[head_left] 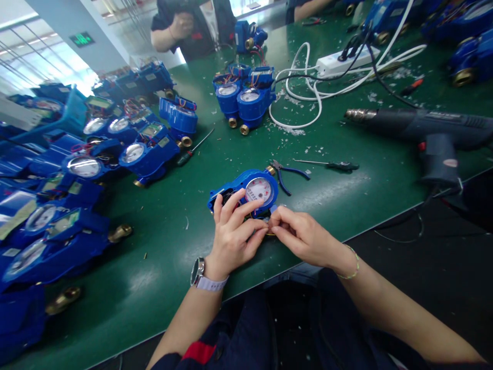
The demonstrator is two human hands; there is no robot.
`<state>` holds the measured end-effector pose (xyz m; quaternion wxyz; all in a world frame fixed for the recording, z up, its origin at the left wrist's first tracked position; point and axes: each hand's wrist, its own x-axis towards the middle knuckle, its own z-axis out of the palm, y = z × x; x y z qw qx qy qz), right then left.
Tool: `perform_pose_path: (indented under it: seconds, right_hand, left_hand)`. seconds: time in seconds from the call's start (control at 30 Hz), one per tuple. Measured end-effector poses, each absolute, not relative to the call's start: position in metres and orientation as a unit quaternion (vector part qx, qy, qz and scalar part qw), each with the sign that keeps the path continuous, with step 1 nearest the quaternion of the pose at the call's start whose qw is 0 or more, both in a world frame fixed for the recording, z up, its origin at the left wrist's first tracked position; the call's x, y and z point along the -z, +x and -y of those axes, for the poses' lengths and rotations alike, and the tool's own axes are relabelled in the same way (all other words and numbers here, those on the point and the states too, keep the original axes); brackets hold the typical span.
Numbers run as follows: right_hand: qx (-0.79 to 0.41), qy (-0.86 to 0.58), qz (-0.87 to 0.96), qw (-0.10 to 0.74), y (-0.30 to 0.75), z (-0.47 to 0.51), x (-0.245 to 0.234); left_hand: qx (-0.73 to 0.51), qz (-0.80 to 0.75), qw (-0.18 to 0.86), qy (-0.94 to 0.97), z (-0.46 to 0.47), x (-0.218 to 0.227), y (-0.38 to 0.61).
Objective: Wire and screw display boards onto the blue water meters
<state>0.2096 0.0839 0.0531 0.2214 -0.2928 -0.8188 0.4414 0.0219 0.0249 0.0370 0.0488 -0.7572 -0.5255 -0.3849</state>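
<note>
A blue water meter [246,189] with a round white dial lies on the green table [162,246] close to the near edge. My left hand [234,234], with a watch on its wrist, rests its fingers on the meter's near side. My right hand [298,234] meets it from the right, thumb and fingers pinched together at the meter's lower edge. Both hands pinch at something small there, possibly a wire; I cannot make it out.
Blue-handled pliers [288,174] and a screwdriver [335,165] lie just beyond the meter. A heat gun [423,128] lies at right, a power strip [342,61] with white cable behind. Many blue meters [96,164] pile at left. Another person [192,25] stands at the far side.
</note>
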Motion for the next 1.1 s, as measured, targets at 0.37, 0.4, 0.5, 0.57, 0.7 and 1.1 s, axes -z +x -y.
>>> perform_pose_path:
  seconds: [0.37, 0.4, 0.5, 0.57, 0.7, 1.1]
  right_hand:
    - [-0.464, -0.325, 0.785, 0.250, 0.210, -0.083, -0.048]
    - [-0.458, -0.325, 0.787, 0.256, 0.209, -0.083, -0.049]
    - [-0.441, -0.329, 0.791, 0.269, 0.205, -0.081, -0.051]
    - [-0.435, -0.337, 0.790, 0.272, 0.203, -0.080, -0.051]
    - [-0.438, -0.359, 0.776, 0.276, 0.200, -0.078, -0.050]
    - [-0.336, -0.253, 0.835, 0.356, 0.208, -0.077, -0.041]
  left_hand:
    - [0.389, 0.524, 0.048, -0.756, -0.025, -0.036, 0.022]
    - [0.389, 0.524, 0.050, -0.756, -0.025, -0.036, 0.022]
    - [0.388, 0.525, 0.058, -0.755, -0.025, -0.036, 0.023]
    - [0.385, 0.526, 0.063, -0.756, -0.025, -0.036, 0.024]
    - [0.385, 0.522, 0.070, -0.758, -0.025, -0.035, 0.024]
    - [0.374, 0.538, 0.035, -0.755, -0.024, -0.037, 0.024]
